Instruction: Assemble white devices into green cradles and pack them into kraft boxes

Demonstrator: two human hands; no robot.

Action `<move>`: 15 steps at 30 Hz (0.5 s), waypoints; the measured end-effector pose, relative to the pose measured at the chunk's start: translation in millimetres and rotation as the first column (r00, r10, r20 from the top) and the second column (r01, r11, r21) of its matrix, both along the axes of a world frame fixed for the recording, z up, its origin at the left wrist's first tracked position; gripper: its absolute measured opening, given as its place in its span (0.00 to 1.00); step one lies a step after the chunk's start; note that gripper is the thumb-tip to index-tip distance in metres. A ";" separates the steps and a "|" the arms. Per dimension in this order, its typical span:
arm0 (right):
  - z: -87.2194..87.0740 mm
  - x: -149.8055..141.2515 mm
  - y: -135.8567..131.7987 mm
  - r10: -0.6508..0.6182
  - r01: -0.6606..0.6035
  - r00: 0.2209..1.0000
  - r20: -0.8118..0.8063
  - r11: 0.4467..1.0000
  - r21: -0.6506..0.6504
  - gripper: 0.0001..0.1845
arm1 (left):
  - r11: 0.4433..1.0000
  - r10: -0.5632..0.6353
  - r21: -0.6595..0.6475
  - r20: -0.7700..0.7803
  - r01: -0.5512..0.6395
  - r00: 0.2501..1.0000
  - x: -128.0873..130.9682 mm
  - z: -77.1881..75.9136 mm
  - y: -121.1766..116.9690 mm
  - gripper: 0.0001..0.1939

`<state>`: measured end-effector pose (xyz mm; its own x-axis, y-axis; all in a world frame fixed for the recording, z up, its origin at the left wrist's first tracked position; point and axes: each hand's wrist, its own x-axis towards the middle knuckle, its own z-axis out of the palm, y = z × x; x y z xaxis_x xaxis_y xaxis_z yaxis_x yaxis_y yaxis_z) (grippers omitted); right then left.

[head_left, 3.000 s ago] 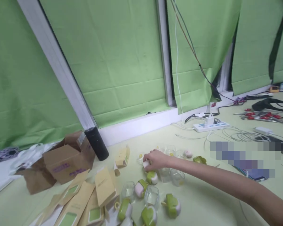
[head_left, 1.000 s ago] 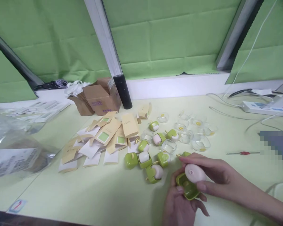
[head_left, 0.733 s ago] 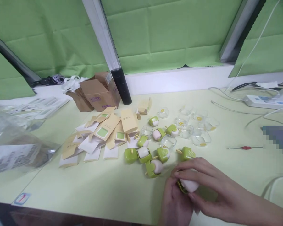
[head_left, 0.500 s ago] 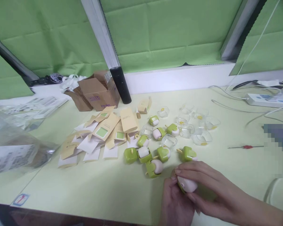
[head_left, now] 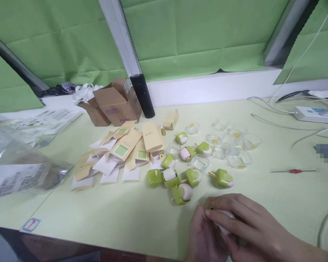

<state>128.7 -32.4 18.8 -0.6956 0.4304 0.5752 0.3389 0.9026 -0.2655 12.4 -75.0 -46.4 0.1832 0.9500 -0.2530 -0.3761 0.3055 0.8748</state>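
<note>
Near the table's front edge, my left hand (head_left: 203, 236) cups a small green-and-white plastic gadget (head_left: 223, 228) from below and the side. Over its top wraps my right hand (head_left: 251, 222), with the fingers closed on the same piece. Only its pale rounded part and a thin dark edge show between the fingers; the rest is hidden. Closest to the hands lies a similar green gadget (head_left: 222, 179) with a yellow loop. Several more, such as one with a round pale part (head_left: 185, 192), are grouped to the left. Clear plastic covers (head_left: 239, 159) with yellow spots lie behind them.
Kraft-paper boxes (head_left: 125, 145) are heaped at the left, beside a plastic bag (head_left: 22, 160). A cardboard carton (head_left: 123, 109) and a black cylinder (head_left: 142, 95) stand at the back. Toward the right are a screwdriver with a red part (head_left: 295, 171), cables and a power strip (head_left: 313, 114).
My right hand's fingers have closed further over the gadget, covering more of its pale part. The whole view has shifted slightly, moving the table things a little to the right.
</note>
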 end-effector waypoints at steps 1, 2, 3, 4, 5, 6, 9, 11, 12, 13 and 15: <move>-2.3 1.0 -0.2 0.002 -0.002 1.000 0.011 1.000 0.001 0.24 | 0.999 0.031 -0.043 0.056 -0.029 0.998 -0.1 -0.5 -0.2 0.24; -4.0 1.9 -0.1 0.002 -0.002 1.000 0.014 1.000 0.004 0.25 | 0.995 0.070 -0.084 0.108 -0.061 0.992 0.1 -0.6 -0.1 0.24; -5.1 2.8 0.2 -0.005 0.005 1.000 0.009 1.000 0.003 0.25 | 0.991 0.094 -0.109 0.145 -0.078 0.985 0.5 -0.3 0.3 0.24; -5.4 3.5 0.7 -0.012 0.012 1.000 0.004 1.000 -0.005 0.25 | 0.989 0.098 -0.124 0.171 -0.077 0.980 1.0 0.7 1.0 0.24; -5.2 4.1 1.3 -0.007 0.007 1.000 0.008 1.000 -0.018 0.25 | 0.989 0.089 -0.132 0.189 -0.065 0.978 1.6 2.4 1.9 0.23; -4.7 4.7 2.0 0.000 0.001 1.000 0.019 0.999 -0.035 0.25 | 0.989 0.079 -0.138 0.207 -0.050 0.975 2.2 4.9 3.0 0.21; -2.2 6.4 3.3 0.033 -0.026 0.996 0.079 0.996 -0.088 0.25 | 0.984 0.037 -0.176 0.336 0.024 0.941 2.0 15.9 5.9 0.18; 0.0 8.2 3.5 0.041 -0.029 0.993 0.107 0.993 -0.112 0.25 | 0.978 0.034 -0.198 0.439 0.059 0.898 -0.5 22.9 6.9 0.16; 1.6 9.4 3.8 0.045 -0.029 0.992 0.117 0.990 -0.135 0.26 | 0.977 0.036 -0.203 0.482 0.071 0.875 -2.4 25.3 7.2 0.16; 3.7 10.7 4.4 0.049 -0.026 0.990 0.129 0.984 -0.175 0.29 | 0.976 0.045 -0.205 0.510 0.071 0.859 -4.5 26.8 7.5 0.16; 9.6 13.8 6.9 0.032 0.008 0.991 0.131 0.954 -0.301 0.37 | 0.976 0.052 -0.207 0.519 0.066 0.853 -8.2 26.6 8.9 0.20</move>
